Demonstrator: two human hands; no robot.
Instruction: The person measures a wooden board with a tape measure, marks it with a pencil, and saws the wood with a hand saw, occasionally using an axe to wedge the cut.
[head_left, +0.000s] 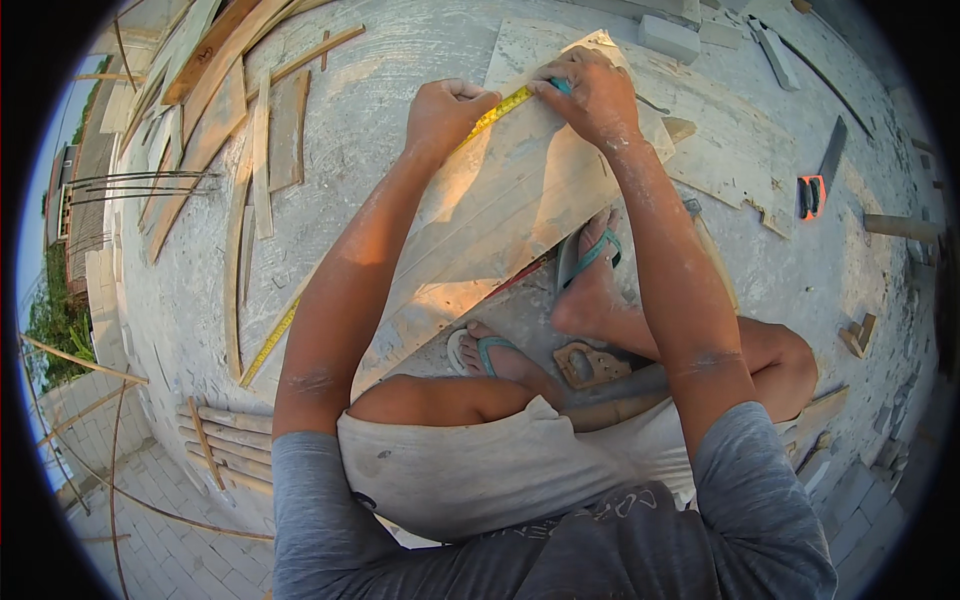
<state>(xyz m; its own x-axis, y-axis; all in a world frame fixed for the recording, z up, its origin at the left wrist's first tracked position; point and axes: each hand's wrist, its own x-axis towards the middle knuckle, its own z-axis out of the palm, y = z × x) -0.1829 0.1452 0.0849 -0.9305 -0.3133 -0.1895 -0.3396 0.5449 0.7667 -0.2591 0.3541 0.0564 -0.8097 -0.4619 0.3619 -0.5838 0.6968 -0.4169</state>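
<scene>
A rough grey concrete floor (340,175), dusty and partly sunlit, spreads beneath a person seated in pale shorts (470,465), seen from above. Near the sandalled feet lies a saw with a wooden handle (608,367). Beyond it, a wide pale board (480,225) slants from lower left to upper right. A yellow measuring tape (513,102) follows the board's far long edge, its long axis on the same diagonal. Towards the board's upper-right end, the left hand (452,118) pinches the tape between thumb and fingers; the right hand (597,98), just beyond, grips it with curled fingers, beside something blue-green. Further right lies an orange-handled saw (831,155); loose planks (262,155) lie left, pale blocks (668,38) farthest off.
</scene>
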